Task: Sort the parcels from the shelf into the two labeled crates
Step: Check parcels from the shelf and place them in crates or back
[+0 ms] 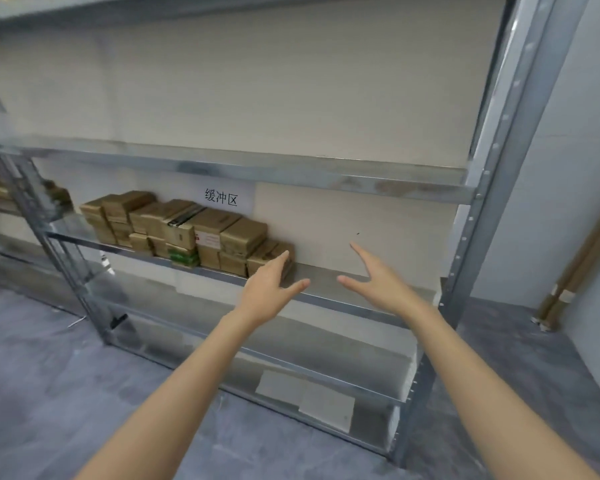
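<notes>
Several brown cardboard parcels (187, 230) are stacked on the left half of a metal shelf board (329, 289), under a white paper sign with Chinese characters (221, 198). My left hand (269, 287) is stretched out with straight fingers, its fingertips at the rightmost parcel (267, 252) of the stack. My right hand (378, 275) is also open, held over the bare right part of the same shelf, holding nothing. No crates are in view.
The steel rack has an upright post (492, 188) at the right and another (63, 258) at the left. Two flat pale sheets (305, 393) lie on the lowest shelf. Brown pipes (568, 271) lean in the right corner. Grey floor lies below.
</notes>
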Demonstrator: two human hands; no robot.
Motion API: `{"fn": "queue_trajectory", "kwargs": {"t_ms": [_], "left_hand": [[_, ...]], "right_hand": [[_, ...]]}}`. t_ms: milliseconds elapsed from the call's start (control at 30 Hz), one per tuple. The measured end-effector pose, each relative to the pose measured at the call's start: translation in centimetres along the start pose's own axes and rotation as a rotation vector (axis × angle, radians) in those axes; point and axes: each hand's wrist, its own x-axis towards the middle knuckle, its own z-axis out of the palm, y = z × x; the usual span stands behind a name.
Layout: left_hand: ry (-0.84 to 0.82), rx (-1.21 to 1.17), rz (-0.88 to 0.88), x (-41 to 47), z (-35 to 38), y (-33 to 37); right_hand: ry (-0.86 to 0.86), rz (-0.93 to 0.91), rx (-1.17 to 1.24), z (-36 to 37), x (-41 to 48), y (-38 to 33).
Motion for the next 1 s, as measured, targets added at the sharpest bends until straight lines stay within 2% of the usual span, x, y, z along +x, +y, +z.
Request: {"fn": "queue_trajectory", "kwargs": {"t_ms": [267, 500, 1000], "left_hand": [[0.033, -0.013, -0.092, 7.9, 0.6, -9.4], [-0.057, 0.031, -0.121, 16.4, 4.3, -16.6], [-0.098, 0.080, -0.120, 24.1, 8.0, -23.5]], "right_hand": [[-0.003, -0.039, 0.035, 7.3, 12.9, 0.9], [-0.129, 0.044, 0.041, 13.5, 23.0, 3.8], [-0.316, 0.230, 0.108, 23.0, 32.1, 7.5]]}}
